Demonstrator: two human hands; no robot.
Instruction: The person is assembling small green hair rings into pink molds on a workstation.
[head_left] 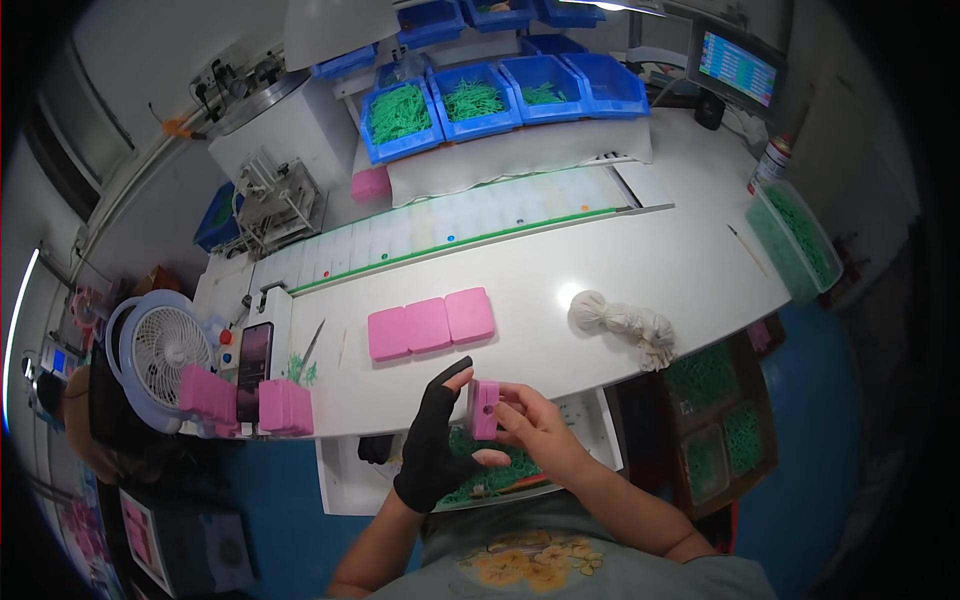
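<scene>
Over the near edge of the table, my right hand (541,430) grips a small pink block (484,411) between thumb and fingers. The block stands on end, with a small dark spot on its side. My left hand (432,441), in a black glove with bare fingertips, is spread just left of the block, thumb and fingers apart, and holds nothing. On the white table beyond my hands, three pink blocks (427,326) lie side by side in a row. Below my hands an open drawer (340,480) holds green plastic pieces, partly hidden by my arms.
A white fan (172,340) stands left, by pink block stacks (286,407) and a phone (255,370). A bundled cloth (625,328) lies on the right. Behind the green-edged conveyor (452,232) are blue bins (470,100) of green pieces. A clear tub (795,240) sits far right.
</scene>
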